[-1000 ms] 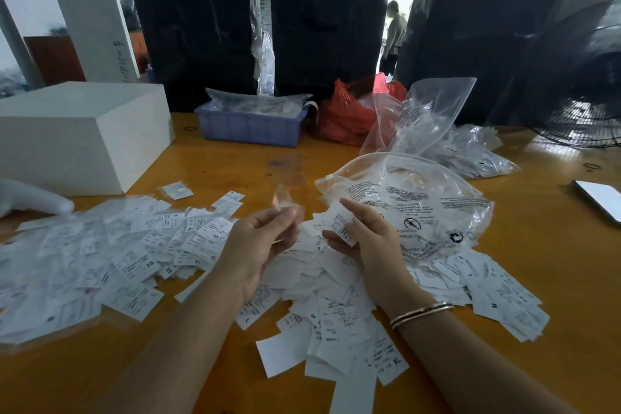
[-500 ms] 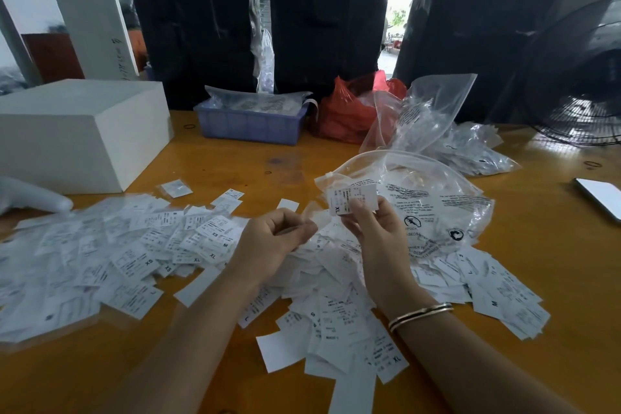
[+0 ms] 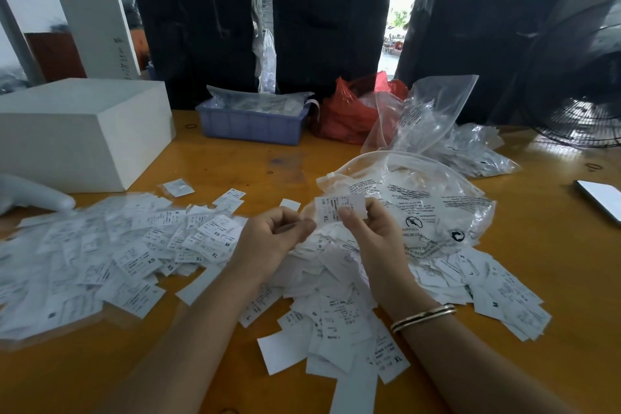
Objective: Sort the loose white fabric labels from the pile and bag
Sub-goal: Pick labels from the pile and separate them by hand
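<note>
A heap of loose white fabric labels [image 3: 339, 309] lies on the orange table in front of me. A second spread of labels, many in small clear sleeves [image 3: 100, 255], covers the left side. Behind the heap lies a clear printed plastic bag [image 3: 430, 208] holding more labels. My right hand [image 3: 373, 239], with bangles at the wrist, pinches one white label [image 3: 336, 208] upright between thumb and fingers. My left hand [image 3: 272, 239] is curled just left of it, fingers closed on what looks like a thin clear sleeve.
A white box [image 3: 80, 131] stands at the back left, a blue tray [image 3: 252, 124] and a red bag [image 3: 349, 111] at the back centre, with more clear bags [image 3: 447, 131] to the right. A phone [image 3: 601, 195] lies at the right edge, a fan [image 3: 578, 87] behind.
My right hand has lifted one label out of the heap and holds it upright. My left hand has curled closed and sunk slightly toward the heap.
</note>
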